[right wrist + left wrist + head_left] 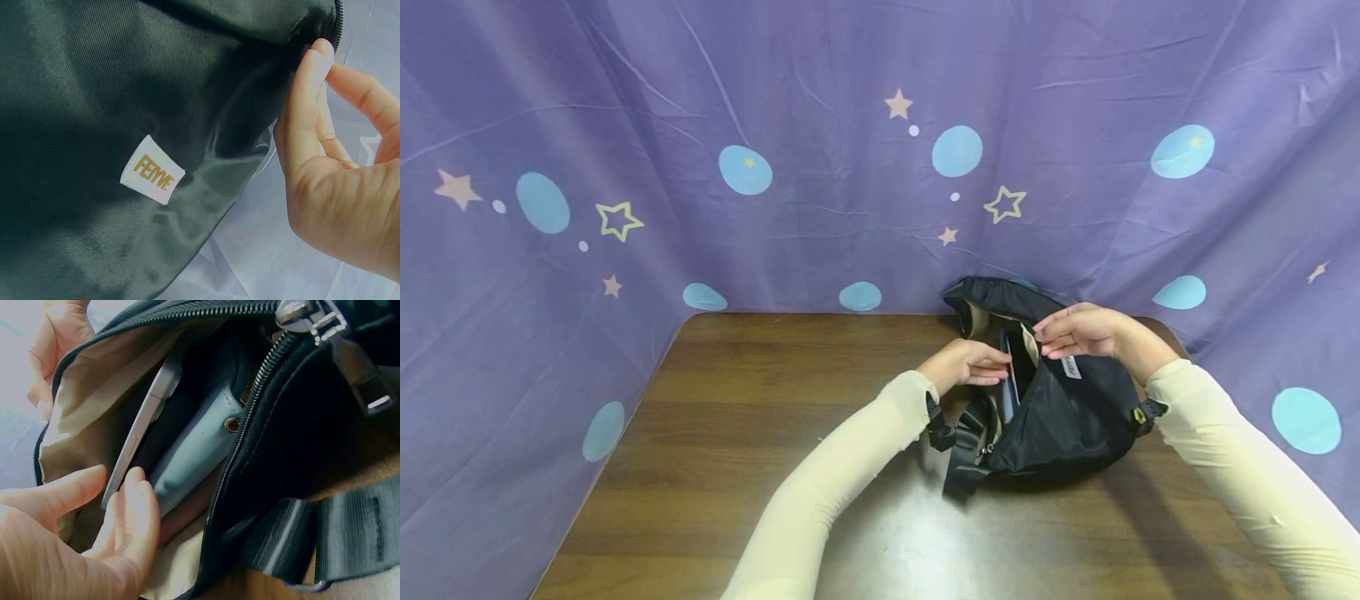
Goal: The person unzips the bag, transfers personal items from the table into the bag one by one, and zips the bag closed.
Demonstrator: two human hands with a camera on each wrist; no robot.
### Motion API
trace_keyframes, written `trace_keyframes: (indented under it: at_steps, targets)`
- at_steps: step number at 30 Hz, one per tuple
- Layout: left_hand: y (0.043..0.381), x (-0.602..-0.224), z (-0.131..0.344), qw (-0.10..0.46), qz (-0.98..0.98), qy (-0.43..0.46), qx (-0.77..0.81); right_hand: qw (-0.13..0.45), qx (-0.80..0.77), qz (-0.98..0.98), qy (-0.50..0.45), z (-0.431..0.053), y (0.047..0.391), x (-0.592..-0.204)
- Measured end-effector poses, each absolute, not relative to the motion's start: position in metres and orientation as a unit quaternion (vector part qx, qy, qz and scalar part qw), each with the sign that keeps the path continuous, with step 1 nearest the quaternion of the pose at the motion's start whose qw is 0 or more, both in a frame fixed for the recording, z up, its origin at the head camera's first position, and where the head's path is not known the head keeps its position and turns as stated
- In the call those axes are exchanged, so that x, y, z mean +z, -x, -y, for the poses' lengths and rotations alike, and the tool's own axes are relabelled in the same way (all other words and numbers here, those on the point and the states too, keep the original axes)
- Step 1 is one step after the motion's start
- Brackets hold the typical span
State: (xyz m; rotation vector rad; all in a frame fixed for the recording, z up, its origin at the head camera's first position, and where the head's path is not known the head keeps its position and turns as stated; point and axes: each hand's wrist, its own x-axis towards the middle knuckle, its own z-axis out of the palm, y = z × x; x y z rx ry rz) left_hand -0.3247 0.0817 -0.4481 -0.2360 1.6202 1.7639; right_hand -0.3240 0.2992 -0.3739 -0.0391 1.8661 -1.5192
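A black zippered bag (1075, 417) lies on its side at the table's right, mouth turned left, beige lining showing. My left hand (967, 364) reaches into that mouth. In the left wrist view, its thumb and fingers (142, 509) pinch the lower end of a smartphone (140, 434) with a silver edge. Beside the phone inside sits a light blue leather-like item (200, 447) with a metal eyelet; its far part is hidden. My right hand (1086, 331) pinches the bag's rim at the zipper, holding the mouth apart. A white label (153, 172) reads FEIYVE.
A black webbing strap (964, 458) hangs from the bag onto the wooden table (737, 433). The zipper pull (362, 375) dangles at one end of the mouth. A purple patterned curtain (820, 100) stands behind the table and along its sides.
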Motion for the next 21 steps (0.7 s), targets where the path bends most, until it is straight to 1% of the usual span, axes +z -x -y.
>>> trace_keyframes:
  at_steps: [6, 11, 14, 21]
  targets:
    - [0.32, -0.443, -0.066, 0.377, -0.639, 0.078, 0.666, 0.37, -0.578, -0.726, 0.033, -0.295, 0.325, -0.373]
    - [0.314, -0.441, -0.051, 0.4, -0.64, 0.096, 0.649, 0.368, -0.57, -0.734, 0.035, -0.289, 0.325, -0.372]
    - [0.309, -0.441, -0.044, 0.425, -0.638, 0.097, 0.635, 0.364, -0.567, -0.738, 0.029, -0.285, 0.325, -0.372]
    - [0.297, -0.442, -0.033, 0.485, -0.634, 0.064, 0.599, 0.353, -0.553, -0.754, 0.038, -0.272, 0.325, -0.375]
